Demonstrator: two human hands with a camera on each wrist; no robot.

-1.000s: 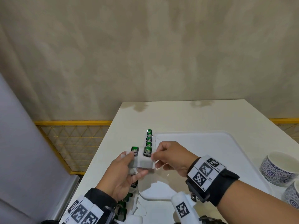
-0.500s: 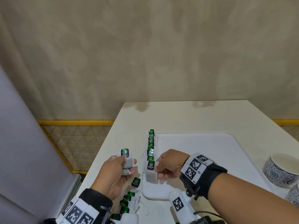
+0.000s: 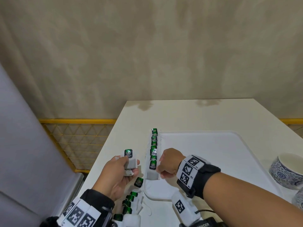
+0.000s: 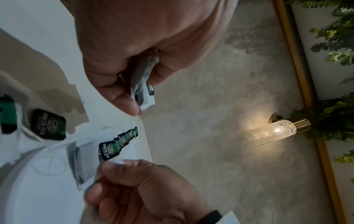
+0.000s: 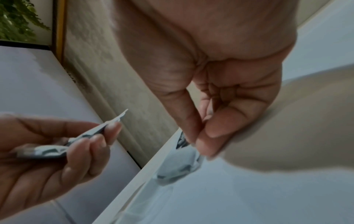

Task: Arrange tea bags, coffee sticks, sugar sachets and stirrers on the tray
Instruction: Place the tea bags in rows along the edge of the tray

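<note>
My left hand (image 3: 127, 164) holds a couple of green-tagged tea bags (image 3: 129, 158) upright above the table, left of the tray; the left wrist view shows them (image 4: 142, 89) pinched between thumb and fingers. At the near end of a row of tea bags (image 3: 154, 145), my right hand (image 3: 158, 168) pinches one tea bag (image 3: 153, 175) standing on the white tray's (image 3: 213, 153) left rim. The right wrist view shows thumb and forefinger (image 5: 199, 141) closed on that bag's (image 5: 178, 165) top. Several loose tea bags (image 3: 138, 181) lie on the table near my left wrist.
Two blue-patterned cups (image 3: 287, 171) stand at the table's right edge, beside the tray. The white table (image 3: 188, 115) ends at a beige wall. A yellow mesh railing (image 3: 78, 136) and a grey surface lie off the table's left side.
My right hand took one tea bag from the left hand and brought it down to the near end of the row on the tray's rim. The left hand drew back left with the others.
</note>
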